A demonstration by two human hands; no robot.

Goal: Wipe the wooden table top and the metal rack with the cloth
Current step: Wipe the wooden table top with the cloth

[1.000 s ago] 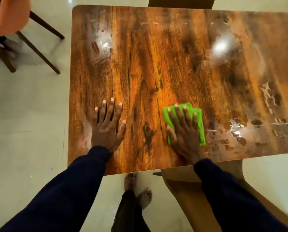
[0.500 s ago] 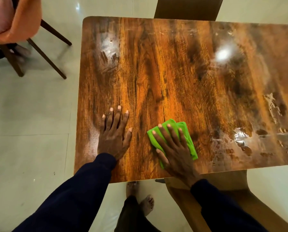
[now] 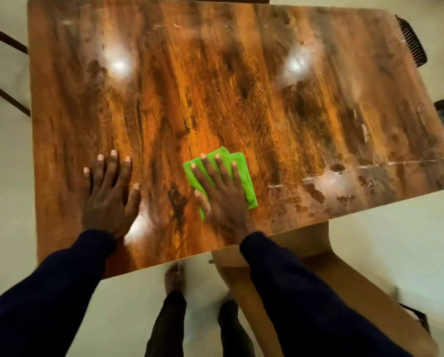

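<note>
Wooden table top [image 3: 215,86]: glossy, dark-streaked orange-brown grain, rounded corners, wet smears near right front edge. Cloth [image 3: 247,176]: bright green, folded, flat on the top near front edge, middle; right hand [image 3: 223,199] spread over it

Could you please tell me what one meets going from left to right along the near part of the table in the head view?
The left hand flat on the wooden table top → right hand pressing the green cloth → wet patches.

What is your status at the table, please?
Left grip flat on wooden table top. Right grip presses green cloth flat on it. Shiny smears near right edge; nothing in the way.
</note>
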